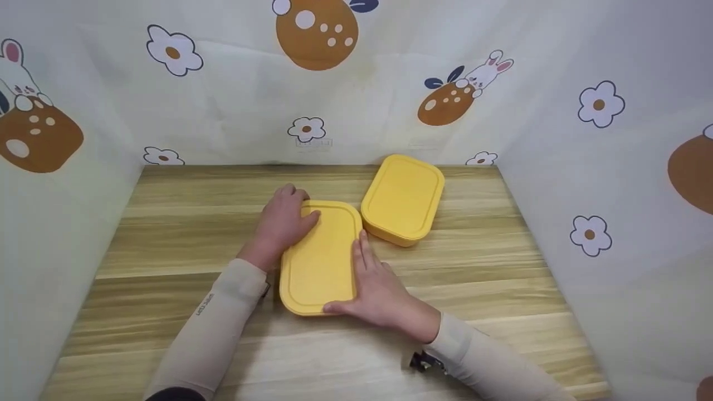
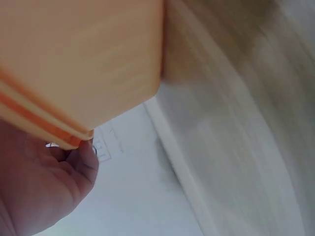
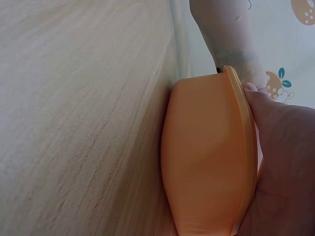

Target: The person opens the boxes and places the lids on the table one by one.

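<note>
A yellow lidded food container (image 1: pixel 323 256) sits on the wooden table. My left hand (image 1: pixel 281 220) grips its far left corner, thumb on the lid and fingers bent over the far edge. In the left wrist view the fingertips of the left hand (image 2: pixel 59 172) curl at the lid's rim. Along the right side my right hand (image 1: pixel 381 289) rests with straight fingers, its thumb spread to the near edge. The right wrist view has that hand (image 3: pixel 283 162) against the lid, with the container's side wall (image 3: pixel 206 147) beside the tabletop.
A second, smaller yellow lidded container (image 1: pixel 404 197) stands just beyond to the right, close to the first one's far right corner. The wooden table (image 1: pixel 184 223) is enclosed at the back and sides by a pale cloth (image 1: pixel 234 100) printed with flowers and rabbits.
</note>
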A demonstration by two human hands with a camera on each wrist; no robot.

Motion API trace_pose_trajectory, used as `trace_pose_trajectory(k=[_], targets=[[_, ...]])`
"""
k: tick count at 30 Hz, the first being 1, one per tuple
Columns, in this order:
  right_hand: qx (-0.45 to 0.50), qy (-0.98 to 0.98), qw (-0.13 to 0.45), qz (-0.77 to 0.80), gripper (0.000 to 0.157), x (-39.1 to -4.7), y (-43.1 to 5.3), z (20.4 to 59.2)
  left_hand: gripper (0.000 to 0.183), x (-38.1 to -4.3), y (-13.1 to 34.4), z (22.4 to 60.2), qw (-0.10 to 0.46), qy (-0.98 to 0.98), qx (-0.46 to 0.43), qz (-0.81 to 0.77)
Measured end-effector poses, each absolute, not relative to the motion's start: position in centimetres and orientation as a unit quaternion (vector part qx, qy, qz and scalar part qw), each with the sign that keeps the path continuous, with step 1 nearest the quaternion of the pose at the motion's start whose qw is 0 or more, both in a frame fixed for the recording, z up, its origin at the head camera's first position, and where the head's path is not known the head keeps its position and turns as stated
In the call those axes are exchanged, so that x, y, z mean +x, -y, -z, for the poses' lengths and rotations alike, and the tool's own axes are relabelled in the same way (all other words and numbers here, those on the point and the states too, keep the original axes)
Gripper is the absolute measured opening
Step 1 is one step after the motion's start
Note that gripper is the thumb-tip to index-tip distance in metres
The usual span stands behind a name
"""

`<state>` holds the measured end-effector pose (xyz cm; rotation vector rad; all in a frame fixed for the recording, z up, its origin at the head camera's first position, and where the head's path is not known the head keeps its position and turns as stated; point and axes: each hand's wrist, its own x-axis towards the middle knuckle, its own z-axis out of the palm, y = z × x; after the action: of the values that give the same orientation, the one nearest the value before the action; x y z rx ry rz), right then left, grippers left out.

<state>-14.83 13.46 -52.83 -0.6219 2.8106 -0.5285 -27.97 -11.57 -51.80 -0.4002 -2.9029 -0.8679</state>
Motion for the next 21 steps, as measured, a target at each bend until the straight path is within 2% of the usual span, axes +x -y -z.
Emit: trace_pose_trajectory(k=[13,21], targets=[[-0.207,-0.955,0.112,0.18,0.155,-14.8,-13.3,52.7,0.035,-28.9,14.8,49.6,-0.063,0.924,-0.116,0.36],[-0.206,-0.954,0.105,0.19,0.153,-14.6,-13.3,52.6,0.044,-29.6,16.4,49.2,-0.168,0.879,-0.124,0.428]])
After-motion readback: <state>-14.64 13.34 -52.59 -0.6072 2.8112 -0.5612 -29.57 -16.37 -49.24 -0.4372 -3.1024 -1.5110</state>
